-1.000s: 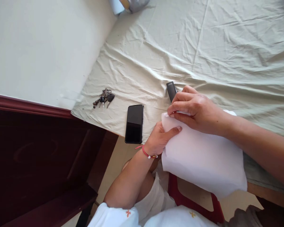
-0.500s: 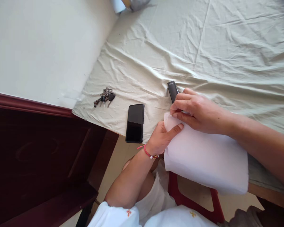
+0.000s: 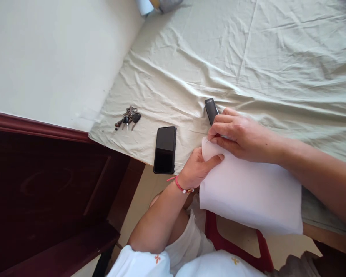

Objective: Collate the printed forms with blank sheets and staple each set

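White sheets of paper hang partly over the table's near edge, their far left corner raised between my hands. My left hand grips their left side, thumb lying on top and fingers underneath. At the corner, the thumb and bent fingers of my right hand are pinched together on the paper. Small marks show in that corner, too fine to make out. Just beyond the right fingers lies a slim black object with a rounded-square end; its near part is hidden behind the hand.
A black phone lies face up near the table edge, left of my hands. Farther left is a bunch of keys. A wrinkled pale cloth covers the table. Below the paper stands a red stool; a white wall borders the left.
Almost nothing differs. The paper's corner has shifted very slightly under the right fingers, and both hands keep their hold.
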Demonstrator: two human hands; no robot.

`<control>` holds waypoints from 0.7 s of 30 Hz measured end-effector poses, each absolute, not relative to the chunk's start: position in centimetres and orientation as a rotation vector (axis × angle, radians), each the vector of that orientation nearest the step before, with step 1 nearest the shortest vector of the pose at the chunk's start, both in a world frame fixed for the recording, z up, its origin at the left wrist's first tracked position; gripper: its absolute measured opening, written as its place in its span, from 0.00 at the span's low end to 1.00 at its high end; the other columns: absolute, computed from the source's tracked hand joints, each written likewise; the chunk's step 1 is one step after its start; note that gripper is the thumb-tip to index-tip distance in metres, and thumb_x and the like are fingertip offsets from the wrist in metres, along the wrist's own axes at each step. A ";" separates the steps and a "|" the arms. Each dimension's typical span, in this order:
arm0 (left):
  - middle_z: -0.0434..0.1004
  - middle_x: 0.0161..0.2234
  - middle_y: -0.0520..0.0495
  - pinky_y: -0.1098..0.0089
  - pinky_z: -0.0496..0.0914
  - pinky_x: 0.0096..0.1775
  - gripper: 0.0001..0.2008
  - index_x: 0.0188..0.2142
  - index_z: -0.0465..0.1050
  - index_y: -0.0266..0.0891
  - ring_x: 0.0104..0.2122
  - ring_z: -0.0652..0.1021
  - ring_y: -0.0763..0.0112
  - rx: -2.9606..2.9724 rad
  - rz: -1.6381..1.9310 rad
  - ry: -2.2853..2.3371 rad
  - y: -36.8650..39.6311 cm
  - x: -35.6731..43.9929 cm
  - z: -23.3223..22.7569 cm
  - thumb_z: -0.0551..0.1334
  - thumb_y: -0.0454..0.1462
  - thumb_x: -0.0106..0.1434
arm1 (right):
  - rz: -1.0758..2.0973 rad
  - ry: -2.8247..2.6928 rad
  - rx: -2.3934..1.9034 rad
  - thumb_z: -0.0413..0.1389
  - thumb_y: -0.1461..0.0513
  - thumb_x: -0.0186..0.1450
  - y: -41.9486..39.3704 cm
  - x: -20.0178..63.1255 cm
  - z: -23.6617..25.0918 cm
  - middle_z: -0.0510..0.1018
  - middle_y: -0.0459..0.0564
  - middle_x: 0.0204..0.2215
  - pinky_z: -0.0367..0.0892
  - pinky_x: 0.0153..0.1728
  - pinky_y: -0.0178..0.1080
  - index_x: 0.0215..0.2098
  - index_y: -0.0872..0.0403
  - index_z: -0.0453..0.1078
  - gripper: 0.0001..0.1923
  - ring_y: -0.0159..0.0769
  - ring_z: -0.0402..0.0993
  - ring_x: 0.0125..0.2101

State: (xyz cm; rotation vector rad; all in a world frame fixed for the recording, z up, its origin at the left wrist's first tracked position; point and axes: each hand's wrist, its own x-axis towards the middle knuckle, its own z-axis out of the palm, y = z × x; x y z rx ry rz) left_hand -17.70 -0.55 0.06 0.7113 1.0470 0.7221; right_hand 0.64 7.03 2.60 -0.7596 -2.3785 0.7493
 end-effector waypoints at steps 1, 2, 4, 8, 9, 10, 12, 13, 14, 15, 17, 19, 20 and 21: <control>0.83 0.35 0.46 0.63 0.74 0.39 0.17 0.41 0.79 0.37 0.34 0.82 0.63 0.717 0.717 1.053 -0.5 -17.8 0.0 0.74 0.46 0.58 | 0.744 -2.379 -0.754 0.50 0.61 0.73 7.0 0.6 2.5 0.74 0.53 0.34 0.60 0.39 0.40 0.36 0.55 0.75 0.13 0.37 0.61 0.37; 0.83 0.35 0.46 0.63 0.74 0.39 0.17 0.41 0.79 0.37 0.34 0.82 0.62 0.722 0.717 1.057 -0.5 -17.8 0.0 0.74 0.46 0.58 | 0.742 -2.375 -0.748 0.50 0.62 0.72 7.1 0.6 2.5 0.75 0.53 0.34 0.60 0.39 0.40 0.36 0.55 0.75 0.13 0.37 0.61 0.37; 0.83 0.35 0.46 0.64 0.74 0.38 0.17 0.41 0.79 0.37 0.34 0.81 0.63 0.729 0.719 1.061 -0.5 -17.9 -0.1 0.74 0.45 0.57 | 0.747 -2.363 -0.735 0.51 0.62 0.72 7.1 0.7 2.4 0.75 0.53 0.34 0.60 0.39 0.39 0.37 0.55 0.76 0.12 0.37 0.62 0.37; 0.82 0.34 0.48 0.67 0.74 0.37 0.15 0.40 0.79 0.38 0.32 0.80 0.67 0.729 0.732 1.055 -0.5 -17.8 0.0 0.74 0.44 0.58 | 0.733 -2.330 -0.720 0.53 0.62 0.71 7.1 0.6 2.5 0.75 0.52 0.34 0.61 0.39 0.39 0.36 0.54 0.77 0.11 0.36 0.62 0.38; 0.81 0.33 0.48 0.68 0.73 0.36 0.15 0.40 0.79 0.37 0.32 0.80 0.68 0.726 0.735 1.058 -0.5 -17.8 0.0 0.74 0.44 0.58 | 0.728 -2.324 -0.720 0.53 0.62 0.71 7.1 0.6 2.5 0.75 0.52 0.33 0.61 0.39 0.39 0.36 0.54 0.77 0.11 0.36 0.62 0.38; 0.81 0.33 0.48 0.68 0.73 0.36 0.15 0.39 0.79 0.37 0.32 0.79 0.68 0.725 0.737 1.066 -0.5 -17.8 0.1 0.74 0.44 0.57 | 0.723 -2.317 -0.715 0.54 0.62 0.71 7.1 0.6 2.5 0.75 0.52 0.33 0.61 0.39 0.39 0.35 0.54 0.77 0.10 0.36 0.63 0.37; 0.80 0.33 0.48 0.68 0.72 0.35 0.16 0.38 0.78 0.37 0.31 0.79 0.68 0.728 0.733 1.085 -0.5 -17.8 0.1 0.75 0.44 0.56 | 0.723 -2.309 -0.702 0.54 0.63 0.70 7.1 0.6 2.6 0.76 0.52 0.33 0.61 0.39 0.39 0.35 0.54 0.77 0.10 0.36 0.63 0.38; 0.80 0.32 0.48 0.68 0.72 0.35 0.16 0.38 0.78 0.37 0.31 0.79 0.68 0.733 0.728 1.090 -0.6 -17.7 0.1 0.75 0.44 0.56 | 0.725 -2.307 -0.692 0.55 0.62 0.70 7.1 0.6 2.6 0.76 0.52 0.34 0.62 0.39 0.39 0.35 0.54 0.77 0.10 0.36 0.63 0.38; 0.80 0.32 0.48 0.68 0.72 0.35 0.16 0.38 0.78 0.37 0.31 0.79 0.68 0.740 0.724 1.092 -0.6 -17.7 0.1 0.75 0.44 0.56 | 0.729 -2.307 -0.683 0.55 0.62 0.70 7.1 0.7 2.5 0.76 0.52 0.34 0.62 0.40 0.39 0.36 0.54 0.78 0.09 0.36 0.63 0.38; 0.80 0.32 0.49 0.68 0.72 0.35 0.16 0.38 0.77 0.37 0.31 0.79 0.68 0.747 0.723 1.091 -0.6 -17.7 0.0 0.75 0.44 0.56 | 0.735 -2.310 -0.675 0.55 0.62 0.70 7.1 0.7 2.5 0.76 0.52 0.34 0.62 0.40 0.39 0.36 0.53 0.78 0.09 0.36 0.64 0.38; 0.79 0.32 0.49 0.67 0.72 0.36 0.15 0.39 0.77 0.37 0.32 0.79 0.67 0.762 0.724 1.087 -0.6 -17.8 0.0 0.74 0.44 0.57 | 0.744 -2.325 -0.662 0.56 0.62 0.70 7.2 0.8 2.5 0.76 0.52 0.35 0.62 0.41 0.40 0.38 0.52 0.79 0.09 0.36 0.64 0.38; 0.79 0.32 0.49 0.67 0.72 0.36 0.15 0.39 0.77 0.38 0.32 0.78 0.67 0.777 0.725 1.087 -0.6 -17.8 0.0 0.74 0.43 0.58 | 0.754 -2.335 -0.651 0.56 0.61 0.70 7.2 0.9 2.4 0.76 0.52 0.36 0.62 0.41 0.40 0.39 0.51 0.80 0.09 0.37 0.64 0.39; 0.79 0.33 0.49 0.66 0.72 0.36 0.14 0.39 0.77 0.38 0.32 0.78 0.67 0.785 0.724 1.090 -0.6 -17.8 0.0 0.73 0.43 0.58 | 0.760 -2.336 -0.648 0.56 0.61 0.70 7.2 0.9 2.3 0.76 0.52 0.36 0.62 0.41 0.40 0.39 0.51 0.80 0.09 0.37 0.63 0.39; 0.79 0.33 0.49 0.66 0.72 0.37 0.14 0.40 0.77 0.39 0.32 0.78 0.67 0.793 0.723 1.095 -0.6 -17.8 0.0 0.73 0.43 0.58 | 0.765 -2.334 -0.646 0.56 0.61 0.70 7.3 0.9 2.3 0.76 0.52 0.36 0.62 0.41 0.40 0.39 0.51 0.80 0.09 0.36 0.63 0.39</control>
